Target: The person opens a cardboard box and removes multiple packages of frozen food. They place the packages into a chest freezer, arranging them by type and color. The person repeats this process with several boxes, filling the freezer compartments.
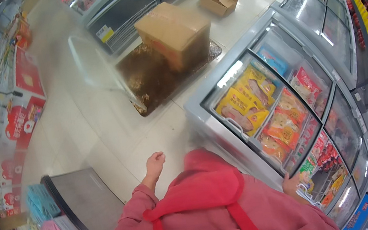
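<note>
My left hand [155, 166] hangs in the air over the floor, left of my red apron [203, 185]. Its fingers are loosely curled, and nothing shows in them. At the near side of a chest freezer [222, 134], my right hand [291, 184] grips the corner edge of a sliding glass lid [289, 123]; some of its fingers are hard to make out. Below that lid lie yellow bags [245, 99] and orange bags [285, 120] of packaged food in wire baskets. Nearer my right forearm, more packets [322, 157] sit in the freezer.
Ahead, a large cardboard carton [172, 25] stands on a flatbed trolley [152, 80] with a pale handle [82, 64]. Beyond it an open cardboard box [220, 0] is on the floor. A grey-topped display stand [84, 194] is at left, and another freezer [317, 19] adjoins at right.
</note>
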The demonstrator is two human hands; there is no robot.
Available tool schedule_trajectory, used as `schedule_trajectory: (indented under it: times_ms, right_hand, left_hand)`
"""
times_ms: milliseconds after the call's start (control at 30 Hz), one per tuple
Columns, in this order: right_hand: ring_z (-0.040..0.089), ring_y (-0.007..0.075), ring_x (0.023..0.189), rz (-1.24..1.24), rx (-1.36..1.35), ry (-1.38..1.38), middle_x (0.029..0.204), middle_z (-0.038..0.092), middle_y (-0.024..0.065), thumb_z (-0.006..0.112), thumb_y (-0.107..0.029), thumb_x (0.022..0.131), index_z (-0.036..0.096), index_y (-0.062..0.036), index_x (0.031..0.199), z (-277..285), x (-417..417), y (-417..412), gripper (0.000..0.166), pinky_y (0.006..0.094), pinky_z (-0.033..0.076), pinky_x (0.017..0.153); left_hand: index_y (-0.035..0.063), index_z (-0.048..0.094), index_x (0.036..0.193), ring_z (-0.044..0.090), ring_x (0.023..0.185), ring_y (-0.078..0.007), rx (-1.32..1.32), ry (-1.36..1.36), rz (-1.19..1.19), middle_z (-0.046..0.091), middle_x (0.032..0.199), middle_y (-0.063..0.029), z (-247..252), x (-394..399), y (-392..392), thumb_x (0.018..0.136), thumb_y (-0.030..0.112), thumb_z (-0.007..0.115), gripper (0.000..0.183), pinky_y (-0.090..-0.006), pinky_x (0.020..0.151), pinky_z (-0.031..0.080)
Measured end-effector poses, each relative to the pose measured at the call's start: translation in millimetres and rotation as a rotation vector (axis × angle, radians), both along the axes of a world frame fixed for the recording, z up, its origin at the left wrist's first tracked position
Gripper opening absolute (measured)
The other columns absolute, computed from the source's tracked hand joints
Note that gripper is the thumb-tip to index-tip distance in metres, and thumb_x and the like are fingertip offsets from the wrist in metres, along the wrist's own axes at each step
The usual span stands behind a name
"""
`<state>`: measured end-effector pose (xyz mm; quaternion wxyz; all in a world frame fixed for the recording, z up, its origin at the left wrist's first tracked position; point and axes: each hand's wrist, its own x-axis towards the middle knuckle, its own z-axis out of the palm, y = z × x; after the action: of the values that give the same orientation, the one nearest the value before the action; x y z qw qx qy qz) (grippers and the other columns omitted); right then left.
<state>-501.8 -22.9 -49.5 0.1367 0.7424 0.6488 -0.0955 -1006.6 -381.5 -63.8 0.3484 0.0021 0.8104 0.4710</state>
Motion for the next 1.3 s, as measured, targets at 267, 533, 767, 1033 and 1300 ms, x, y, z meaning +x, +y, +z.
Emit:
schedule_trajectory:
  times_ms: [267, 533, 767, 1033, 1300]
  right_hand:
    - [0.014, 0.0363, 0.138, -0.334, -0.237, -0.282, 0.15, 0.016, 0.0178, 0.051, -0.048, 0.086, 0.008, -0.0064, 0.146, 58, -87, 19, 0.084, 0.0559, 0.022, 0.106]
    - [0.047, 0.033, 0.12, 0.205, 0.476, 0.572, 0.13, 0.049, 0.0217, 0.059, -0.016, 0.083, 0.037, 0.0013, 0.136, 71, -301, 181, 0.06, 0.0382, 0.036, 0.101]
    - [0.058, 0.0149, 0.102, 0.25, -0.243, 1.245, 0.113, 0.062, 0.0088, 0.057, -0.017, 0.091, 0.05, -0.002, 0.128, 43, -568, 199, 0.041, 0.0267, 0.045, 0.088]
    - [0.056, 0.0156, 0.103, -0.196, -0.669, 1.152, 0.123, 0.055, 0.0074, 0.06, -0.03, 0.09, 0.035, -0.0041, 0.139, -8, -745, 189, 0.061, 0.0322, 0.046, 0.08]
    - [0.055, 0.0144, 0.093, -0.527, -0.609, 1.293, 0.105, 0.059, 0.0007, 0.055, -0.03, 0.092, 0.044, -0.0083, 0.131, -23, -824, 213, 0.046, 0.0347, 0.044, 0.081]
  left_hand:
    - [-0.0002, 0.062, 0.109, 0.062, 0.075, -0.015, -0.105, -0.001, -0.088, 0.066, 0.087, -0.0073, 9, -155, 44, 0.084, 0.019, 0.061, 0.031, -0.028, 0.07, 0.048]
    - [0.0014, 0.062, 0.108, 0.059, 0.068, -0.0119, -0.008, -0.021, 0.028, 0.064, 0.081, -0.0041, 26, -302, 110, 0.087, 0.018, 0.06, 0.026, -0.0253, 0.06, 0.045]
    - [0.0017, 0.057, 0.117, 0.06, 0.086, -0.0147, 0.026, 0.244, -0.164, 0.064, 0.099, -0.0053, -9, -468, 216, 0.088, 0.023, 0.06, 0.036, -0.0277, 0.074, 0.047]
    - [-0.0017, 0.044, 0.131, 0.039, 0.126, -0.036, -0.152, 0.643, -0.426, 0.043, 0.135, -0.0221, -8, -627, 371, 0.083, 0.026, 0.062, 0.058, -0.0416, 0.104, 0.033]
    - [-0.003, 0.045, 0.129, 0.043, 0.122, -0.0362, -0.393, 0.474, -0.688, 0.046, 0.131, -0.0225, -21, -713, 446, 0.081, 0.03, 0.063, 0.061, -0.0402, 0.104, 0.033]
